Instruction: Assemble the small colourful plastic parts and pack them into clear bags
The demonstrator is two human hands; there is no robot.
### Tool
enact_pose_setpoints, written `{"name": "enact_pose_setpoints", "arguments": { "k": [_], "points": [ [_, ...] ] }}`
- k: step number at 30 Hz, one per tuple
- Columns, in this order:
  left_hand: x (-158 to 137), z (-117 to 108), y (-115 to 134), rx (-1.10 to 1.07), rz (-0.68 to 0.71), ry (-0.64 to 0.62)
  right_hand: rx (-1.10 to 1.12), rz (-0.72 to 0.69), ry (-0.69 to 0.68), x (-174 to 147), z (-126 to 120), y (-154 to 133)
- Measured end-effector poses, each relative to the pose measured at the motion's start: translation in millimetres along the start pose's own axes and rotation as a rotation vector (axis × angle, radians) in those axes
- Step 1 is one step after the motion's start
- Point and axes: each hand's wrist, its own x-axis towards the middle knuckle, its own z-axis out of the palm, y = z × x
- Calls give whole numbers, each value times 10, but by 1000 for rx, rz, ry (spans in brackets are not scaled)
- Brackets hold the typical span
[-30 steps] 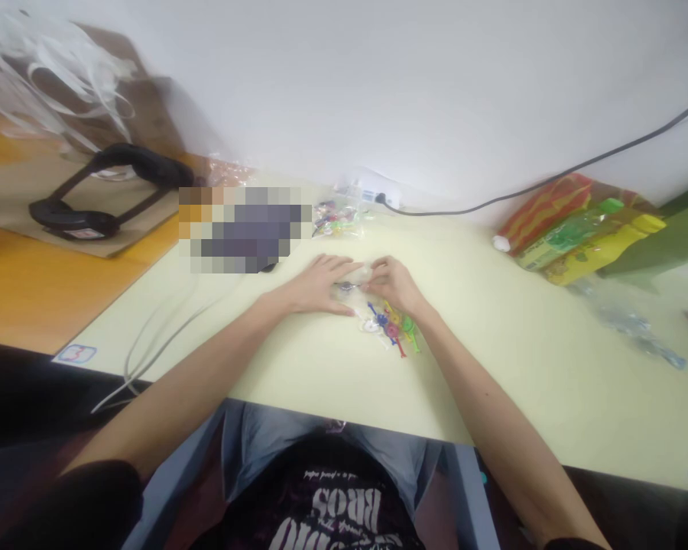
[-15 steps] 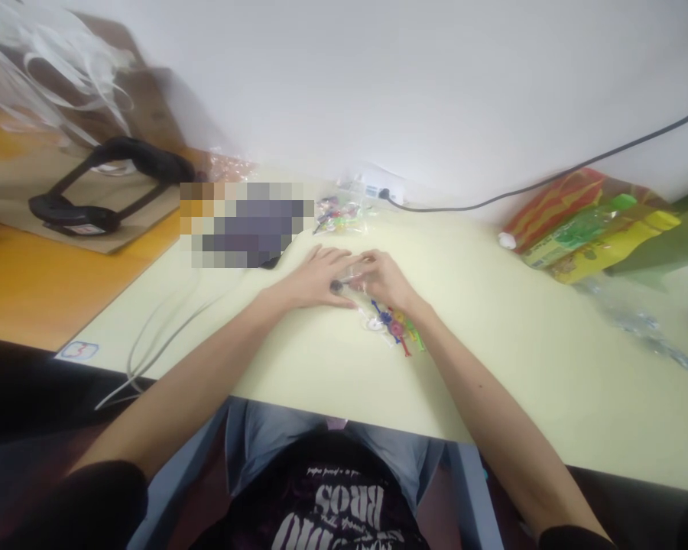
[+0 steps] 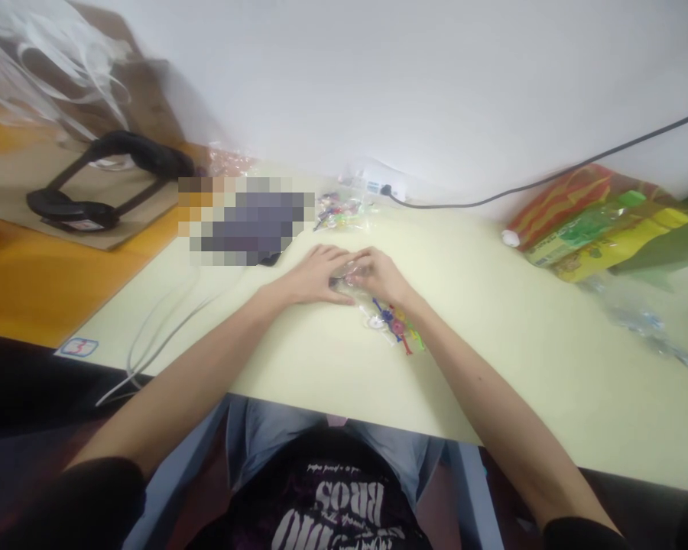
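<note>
My left hand [image 3: 315, 276] rests low over the table, thumb and fingers curved around a small clear plastic bag [image 3: 352, 270]. Something dark shows in the bag beside the left palm, too blurred to name. From the other side my right hand [image 3: 383, 276] pinches the same bag, its fingertips meeting those of the left hand. Just below the right wrist lie several small coloured plastic pieces [image 3: 397, 325] in blue, red, yellow, green and white.
Behind my hands, a clear bag of coloured pieces [image 3: 344, 212] lies by the wall. A pixelated dark object [image 3: 252, 221] sits left of it. Further left is a black-framed device [image 3: 108, 179]. Bright packages [image 3: 596, 229] stand at right, near crumpled clear plastic [image 3: 642, 317]. A black cable [image 3: 493, 200] crosses the wall.
My right hand's fingers have shifted slightly on the plastic bag, and the dark thing by the left palm is more covered. The coloured pieces have stayed put.
</note>
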Motion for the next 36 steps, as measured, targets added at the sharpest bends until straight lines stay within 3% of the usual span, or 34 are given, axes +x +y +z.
{"name": "enact_pose_setpoints", "arguments": {
  "k": [12, 16, 25, 36],
  "points": [
    [9, 5, -10, -31, -11, 27, 23, 76, -38, 80, 46, -111],
    [14, -6, 8, -32, -19, 26, 100, 111, -130, 83, 65, -171],
    [-8, -4, 3, 3, -73, 21, -17, 141, -231, 97, -100, -129],
    [-12, -36, -30, 14, -48, -16, -67, 136, -135, 69, -211, -104]
  ]
}}
